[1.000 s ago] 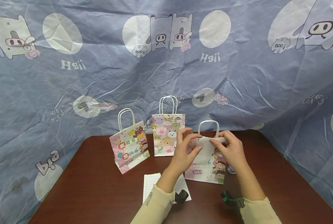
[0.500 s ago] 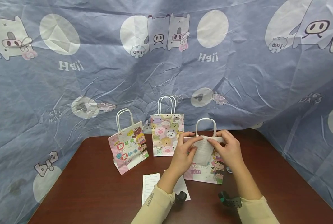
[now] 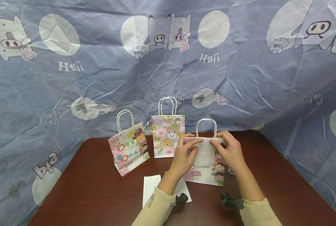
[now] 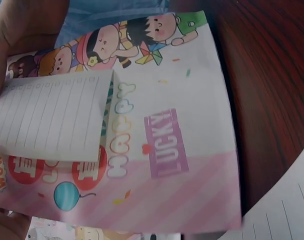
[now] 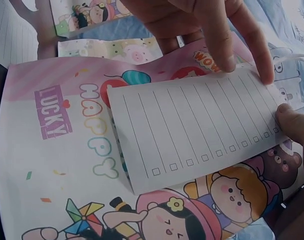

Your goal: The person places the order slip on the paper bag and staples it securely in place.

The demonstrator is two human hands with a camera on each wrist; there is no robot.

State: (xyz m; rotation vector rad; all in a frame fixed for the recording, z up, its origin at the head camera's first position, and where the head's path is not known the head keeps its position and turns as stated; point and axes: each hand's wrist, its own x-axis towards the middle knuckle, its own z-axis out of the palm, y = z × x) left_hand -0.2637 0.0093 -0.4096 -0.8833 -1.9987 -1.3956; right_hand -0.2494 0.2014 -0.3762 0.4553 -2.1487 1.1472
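Observation:
A small lined sheet of note paper (image 3: pixel 204 153) with a column of checkboxes lies against the front of a pink-and-white cartoon paper bag (image 3: pixel 200 179). Its top meets the bag's upper edge, below a white handle (image 3: pixel 206 120). My left hand (image 3: pixel 184 157) pinches the bag's top left side, index finger and thumb in front on the paper, other fingers behind. From the right, my right hand (image 3: pixel 231 149) holds the sheet's top with its thumb, fingers behind the bag. The sheet's lower end stands slightly off the bag in the right wrist view.
A similar cartoon bag (image 3: pixel 129 150) stands at the left, an animal-print bag (image 3: pixel 168 135) at the back middle. Near the front lie a lined sheet (image 3: pixel 151 188) and another white sheet (image 3: pixel 182 188), partly under my left forearm. A small round item (image 3: pixel 231 171) shows beside the held bag.
The note paper, earlier hazy and held in front of the bag, now lies closer against it and its lines show clearly. Both hands have shifted only slightly.

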